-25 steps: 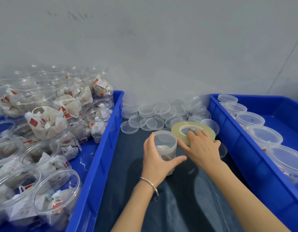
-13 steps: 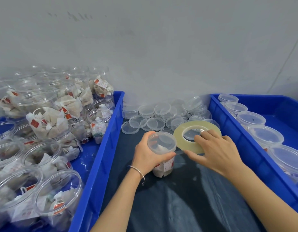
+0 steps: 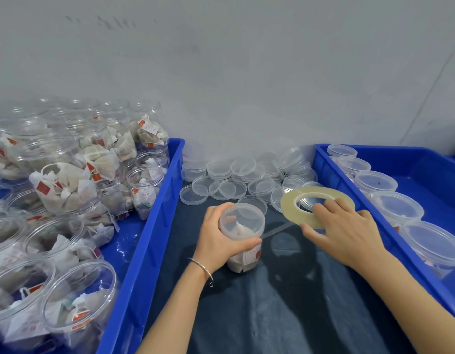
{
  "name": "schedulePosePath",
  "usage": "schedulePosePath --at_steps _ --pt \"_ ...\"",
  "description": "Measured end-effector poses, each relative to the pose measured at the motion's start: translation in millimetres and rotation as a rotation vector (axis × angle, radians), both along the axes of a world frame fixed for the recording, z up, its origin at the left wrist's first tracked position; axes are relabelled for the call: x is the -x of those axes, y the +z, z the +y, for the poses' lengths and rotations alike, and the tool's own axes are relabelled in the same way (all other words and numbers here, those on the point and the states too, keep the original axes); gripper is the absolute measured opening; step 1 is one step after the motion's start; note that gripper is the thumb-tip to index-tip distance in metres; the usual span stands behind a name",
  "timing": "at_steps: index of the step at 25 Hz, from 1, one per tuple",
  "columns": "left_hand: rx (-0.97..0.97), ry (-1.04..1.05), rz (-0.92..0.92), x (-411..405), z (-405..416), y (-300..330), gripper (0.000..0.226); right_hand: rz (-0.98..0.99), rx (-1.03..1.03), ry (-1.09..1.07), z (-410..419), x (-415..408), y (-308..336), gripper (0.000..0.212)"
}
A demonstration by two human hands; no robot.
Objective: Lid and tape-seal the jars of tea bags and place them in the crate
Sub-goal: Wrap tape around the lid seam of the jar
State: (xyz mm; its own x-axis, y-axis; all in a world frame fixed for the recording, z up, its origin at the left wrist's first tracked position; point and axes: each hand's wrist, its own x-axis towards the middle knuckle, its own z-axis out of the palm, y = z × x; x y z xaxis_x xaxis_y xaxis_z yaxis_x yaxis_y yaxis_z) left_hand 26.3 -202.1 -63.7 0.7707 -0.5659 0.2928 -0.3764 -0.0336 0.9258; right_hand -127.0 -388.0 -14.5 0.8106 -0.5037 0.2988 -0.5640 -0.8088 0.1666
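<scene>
Two hands are at work over a dark cloth (image 3: 285, 310) that lies between two blue crates. Your left hand (image 3: 218, 241) wraps around a clear plastic jar (image 3: 243, 237) of tea bags, fingers curled behind it and thumb across its front just under the lid. The jar stands upright on the cloth, lidded, with a small red and white label low on its side. A thin metal bangle (image 3: 202, 268) circles your left wrist.

Your right hand (image 3: 345, 231) holds a flat, pale yellow roll of tape (image 3: 317, 206), just to the right of the jar and slightly farther from you. Your fingertips curl over the roll's near edge into its centre hole, and your thumb lies under the near rim. The roll is tilted, its far edge raised above the loose lids behind it.

Beyond your hands, many clear loose lids (image 3: 232, 189) sit scattered and stacked against a grey wall (image 3: 234, 72).

On your left, the left crate (image 3: 155, 218) is heaped with open jars (image 3: 144, 190) stuffed with tea bags. On your right, the right crate (image 3: 333, 185) holds a row of lidded jars (image 3: 397, 208) along its near wall.
</scene>
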Motion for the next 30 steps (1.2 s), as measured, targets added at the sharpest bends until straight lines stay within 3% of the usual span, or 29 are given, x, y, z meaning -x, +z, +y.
schedulePosePath --at_steps 6,12,20,26,30 --pt "-0.084 -0.164 0.015 -7 7 5 0.080 0.079 0.003 -0.063 1 -28 -10 0.055" --pt "-0.065 -0.303 0.193 -9 14 2 0.083 0.031 -0.281 0.046 10 -52 -8 0.049" --pt "-0.054 -0.389 0.305 -13 15 0 0.069 0.039 -0.277 0.100 20 -55 -7 0.046" --pt "-0.167 -0.380 0.192 -14 23 16 0.065 0.021 -0.361 0.116 27 -46 -4 0.025" --pt "-0.143 -0.281 0.090 -13 28 18 0.052 0.060 -0.381 0.158 23 -37 0 0.026"
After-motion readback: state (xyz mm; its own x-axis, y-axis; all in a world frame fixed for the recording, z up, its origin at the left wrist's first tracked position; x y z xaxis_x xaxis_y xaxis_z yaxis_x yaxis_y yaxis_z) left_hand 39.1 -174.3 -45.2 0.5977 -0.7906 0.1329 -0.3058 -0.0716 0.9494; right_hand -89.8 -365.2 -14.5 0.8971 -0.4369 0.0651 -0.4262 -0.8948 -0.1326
